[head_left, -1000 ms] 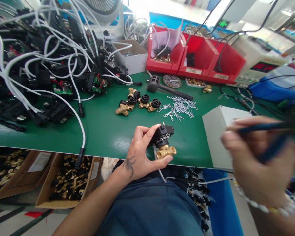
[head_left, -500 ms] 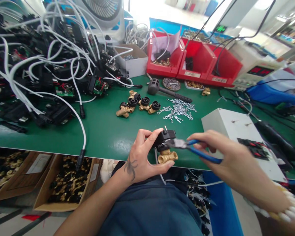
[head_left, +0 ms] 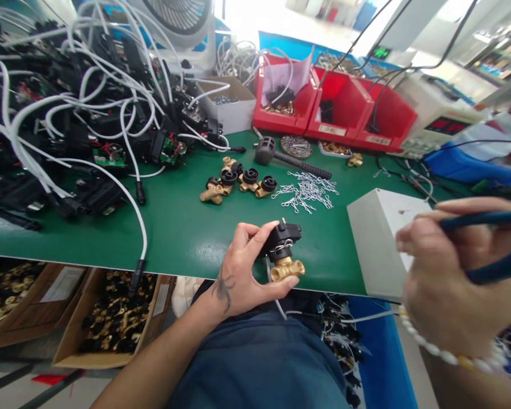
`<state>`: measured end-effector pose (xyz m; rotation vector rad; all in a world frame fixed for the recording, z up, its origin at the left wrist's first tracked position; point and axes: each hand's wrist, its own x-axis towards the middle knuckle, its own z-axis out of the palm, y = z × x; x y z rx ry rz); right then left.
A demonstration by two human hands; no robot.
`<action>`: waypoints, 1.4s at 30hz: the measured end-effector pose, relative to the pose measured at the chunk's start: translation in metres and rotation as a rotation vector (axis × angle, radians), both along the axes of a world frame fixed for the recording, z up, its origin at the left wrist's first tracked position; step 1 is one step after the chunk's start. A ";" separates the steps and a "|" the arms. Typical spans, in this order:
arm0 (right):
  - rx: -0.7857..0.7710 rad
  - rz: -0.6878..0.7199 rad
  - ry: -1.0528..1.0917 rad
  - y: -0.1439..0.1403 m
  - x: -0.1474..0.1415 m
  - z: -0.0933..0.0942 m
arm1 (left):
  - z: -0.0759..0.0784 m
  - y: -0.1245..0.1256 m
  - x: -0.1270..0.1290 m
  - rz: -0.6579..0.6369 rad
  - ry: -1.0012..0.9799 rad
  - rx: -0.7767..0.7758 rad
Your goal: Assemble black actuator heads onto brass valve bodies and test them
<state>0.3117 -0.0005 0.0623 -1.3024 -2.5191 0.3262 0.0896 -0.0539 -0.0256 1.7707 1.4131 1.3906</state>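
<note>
Head view: pliers' [head_left: 485,244] tips cut off past right hand [head_left: 447,284].

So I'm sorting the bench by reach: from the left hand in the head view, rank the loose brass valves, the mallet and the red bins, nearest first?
From the left hand:
1. Brass valves, a cluster on the green mat just beyond the hand.
2. Mallet, lying behind the valves, slightly to the right.
3. Red bins, at the bench's back edge, right of centre.
</note>
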 end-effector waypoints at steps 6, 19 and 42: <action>0.123 -0.124 0.203 0.004 -0.003 0.024 | -0.005 -0.001 0.002 0.012 -0.014 0.016; 0.023 -0.265 -0.016 -0.002 0.000 -0.026 | -0.001 0.000 0.004 0.021 0.027 0.020; -0.148 0.296 0.291 0.020 -0.045 0.007 | -0.001 -0.001 0.003 -0.007 0.082 0.049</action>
